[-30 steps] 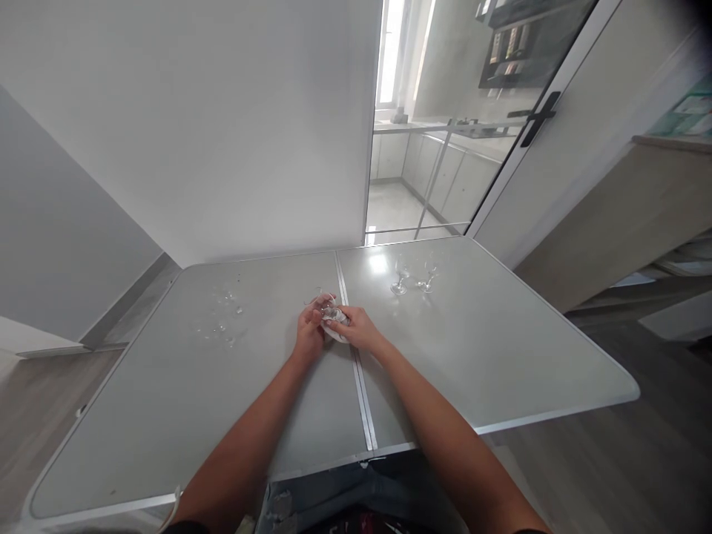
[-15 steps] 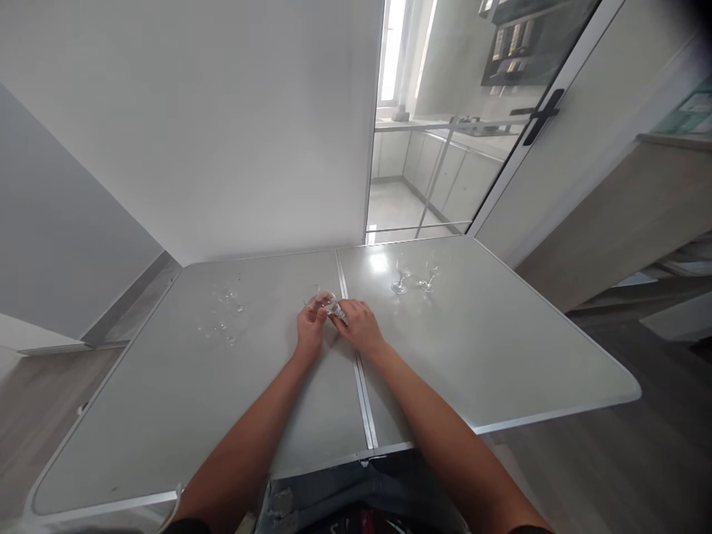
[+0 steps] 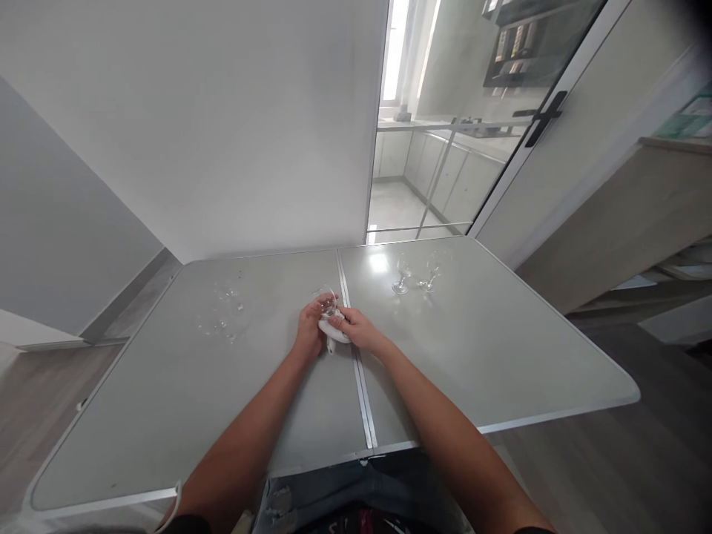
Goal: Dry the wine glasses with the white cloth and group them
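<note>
Over the middle seam of the grey folding table [image 3: 472, 371], both my hands meet around one small clear stemmed glass [image 3: 326, 300]. My left hand [image 3: 308, 328] is closed round the glass from the left. My right hand [image 3: 356, 328] is closed on a white cloth [image 3: 329, 331] pressed against the glass, the cloth hanging a little below my fingers. Two more clear stemmed glasses [image 3: 414, 274] stand upright on the table's far right half. Several other clear glasses [image 3: 222, 319] sit on the far left half.
A white wall stands behind the table. A glass door [image 3: 445, 148] with a black handle opens to a kitchen at the back right. A wooden counter [image 3: 628, 215] lies to the right. Wood floor surrounds the table.
My right hand has shifted round the glass with the cloth, and more white cloth now shows below my fingers. The glass has tilted slightly. The other glasses have not moved.
</note>
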Available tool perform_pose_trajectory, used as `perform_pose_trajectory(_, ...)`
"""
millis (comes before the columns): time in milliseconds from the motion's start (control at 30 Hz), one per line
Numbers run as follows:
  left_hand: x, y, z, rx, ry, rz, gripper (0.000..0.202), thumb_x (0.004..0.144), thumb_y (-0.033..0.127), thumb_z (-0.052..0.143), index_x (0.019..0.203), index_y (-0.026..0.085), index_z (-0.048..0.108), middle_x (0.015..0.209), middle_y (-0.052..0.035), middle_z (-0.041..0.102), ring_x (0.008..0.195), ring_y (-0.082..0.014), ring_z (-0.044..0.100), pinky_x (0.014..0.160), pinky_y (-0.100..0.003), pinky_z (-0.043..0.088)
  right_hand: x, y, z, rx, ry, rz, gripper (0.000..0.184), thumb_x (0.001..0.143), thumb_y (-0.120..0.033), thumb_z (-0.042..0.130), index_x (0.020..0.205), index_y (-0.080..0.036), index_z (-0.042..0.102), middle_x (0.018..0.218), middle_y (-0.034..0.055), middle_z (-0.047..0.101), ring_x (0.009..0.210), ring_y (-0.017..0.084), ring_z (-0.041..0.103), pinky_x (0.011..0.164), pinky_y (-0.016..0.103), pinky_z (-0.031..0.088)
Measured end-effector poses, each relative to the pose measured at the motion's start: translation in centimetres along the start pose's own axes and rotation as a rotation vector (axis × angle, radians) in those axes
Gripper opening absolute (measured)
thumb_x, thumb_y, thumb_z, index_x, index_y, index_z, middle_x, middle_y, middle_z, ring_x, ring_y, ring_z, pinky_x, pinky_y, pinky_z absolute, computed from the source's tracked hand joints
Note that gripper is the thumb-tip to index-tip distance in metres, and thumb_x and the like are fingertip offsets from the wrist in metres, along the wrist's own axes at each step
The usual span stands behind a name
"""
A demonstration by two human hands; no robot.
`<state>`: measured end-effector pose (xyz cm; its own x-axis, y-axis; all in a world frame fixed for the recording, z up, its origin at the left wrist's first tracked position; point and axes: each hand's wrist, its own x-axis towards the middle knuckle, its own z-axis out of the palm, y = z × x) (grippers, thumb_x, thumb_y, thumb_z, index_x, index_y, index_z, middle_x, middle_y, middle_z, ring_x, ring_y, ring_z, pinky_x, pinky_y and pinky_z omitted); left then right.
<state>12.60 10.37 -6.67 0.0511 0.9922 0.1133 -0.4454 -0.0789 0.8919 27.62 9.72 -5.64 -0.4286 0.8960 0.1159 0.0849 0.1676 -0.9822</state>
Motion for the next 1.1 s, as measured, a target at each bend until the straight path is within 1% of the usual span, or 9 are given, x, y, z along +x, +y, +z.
perform_pose_trajectory(100, 0.5, -0.5, -0.4, 0.083, 0.067, 0.089, 0.051, 0.072, 0.053, 0.083, 0.106, 0.017, 0.074, 0.114, -0.0125, 0.071, 0.103, -0.0222, 0.066, 0.091, -0.031, 0.050, 0.3, 0.7, 0.4, -0.367, 0.232, -0.120, 0.028, 0.092, -0.046, 0.058, 0.080, -0.021, 0.053, 0.070, -0.0003, 0.054, 0.064, 0.015, 0.048, 0.068, 0.029, 0.037)
perform_pose_trajectory(200, 0.6, -0.5, -0.6, 0.017, 0.040, 0.055, 0.055, 0.070, 0.054, 0.084, 0.109, 0.017, 0.074, 0.120, -0.0140, 0.070, 0.107, -0.0242, 0.066, 0.094, -0.033, 0.050, 0.3, 0.6, 0.4, -0.357, 0.254, -0.123, 0.031, 0.091, -0.048, 0.059, 0.077, -0.021, 0.052, 0.066, -0.0009, 0.051, 0.063, 0.015, 0.047, 0.069, 0.029, 0.037)
perform_pose_trajectory(400, 0.0, 0.1, -1.1, -0.173, -0.144, -0.154, 0.069, 0.067, 0.068, 0.079, 0.113, 0.017, 0.074, 0.120, -0.0129, 0.071, 0.110, -0.0282, 0.065, 0.093, -0.036, 0.053, -0.3, -0.2, -0.7, 0.499, -0.261, 0.195, 0.048, 0.086, -0.066, 0.057, 0.085, -0.018, 0.057, 0.066, 0.0020, 0.058, 0.057, 0.019, 0.058, 0.057, 0.032, 0.045)
perform_pose_trajectory(467, -0.1, 0.2, -1.1, -0.196, -0.178, -0.172, 0.069, 0.066, 0.066, 0.081, 0.115, 0.017, 0.073, 0.123, -0.0128, 0.070, 0.112, -0.0288, 0.065, 0.092, -0.035, 0.053, -0.4, -0.4, -1.0, 0.600, -0.322, 0.220, 0.045, 0.086, -0.063, 0.056, 0.083, -0.019, 0.056, 0.064, 0.0014, 0.056, 0.055, 0.019, 0.058, 0.057, 0.034, 0.048)
perform_pose_trajectory(600, 0.2, -0.1, -0.7, -0.172, -0.094, -0.164, 0.061, 0.073, 0.061, 0.079, 0.113, 0.015, 0.073, 0.124, -0.0146, 0.070, 0.105, -0.0272, 0.068, 0.087, -0.035, 0.053, -0.2, -0.3, -0.6, 0.186, -0.057, 0.120, 0.045, 0.094, -0.059, 0.042, 0.081, -0.019, 0.057, 0.066, 0.0032, 0.058, 0.060, 0.020, 0.057, 0.062, 0.033, 0.046)
perform_pose_trajectory(700, 0.6, -0.4, -0.5, -0.111, 0.004, -0.068, 0.053, 0.071, 0.050, 0.085, 0.110, 0.015, 0.074, 0.121, -0.0141, 0.071, 0.108, -0.0249, 0.067, 0.095, -0.033, 0.050, 0.1, 0.1, 0.0, -0.268, 0.202, -0.006, 0.032, 0.091, -0.050, 0.054, 0.085, -0.019, 0.059, 0.078, 0.0059, 0.064, 0.075, 0.022, 0.060, 0.075, 0.031, 0.044)
perform_pose_trajectory(833, 1.0, -0.7, -0.6, -0.103, -0.029, -0.065, 0.056, 0.071, 0.047, 0.086, 0.115, 0.017, 0.071, 0.129, -0.0147, 0.068, 0.115, -0.0245, 0.065, 0.099, -0.033, 0.048, 0.2, 0.8, 0.3, -0.671, 0.293, -0.105, 0.023, 0.097, -0.040, 0.052, 0.093, -0.019, 0.061, 0.084, 0.0074, 0.067, 0.079, 0.020, 0.060, 0.085, 0.033, 0.040)
perform_pose_trajectory(933, 0.9, -0.7, -0.8, -0.114, -0.052, -0.159, 0.060, 0.071, 0.045, 0.086, 0.121, 0.018, 0.066, 0.123, -0.0137, 0.071, 0.105, -0.0232, 0.068, 0.092, -0.033, 0.051, 0.2, 0.8, 0.0, -0.461, 0.198, -0.070, 0.028, 0.094, -0.045, 0.056, 0.088, -0.019, 0.063, 0.070, 0.0021, 0.063, 0.064, 0.017, 0.056, 0.072, 0.029, 0.041)
perform_pose_trajectory(1100, 0.4, 0.0, -0.5, -0.172, -0.112, -0.217, 0.061, 0.071, 0.048, 0.085, 0.119, 0.015, 0.067, 0.116, -0.0129, 0.072, 0.095, -0.0216, 0.070, 0.083, -0.031, 0.055, 0.0, -0.2, -0.7, 0.428, -0.062, 0.248, 0.043, 0.086, -0.060, 0.061, 0.085, -0.017, 0.066, 0.066, 0.0032, 0.064, 0.055, 0.017, 0.057, 0.054, 0.029, 0.045)
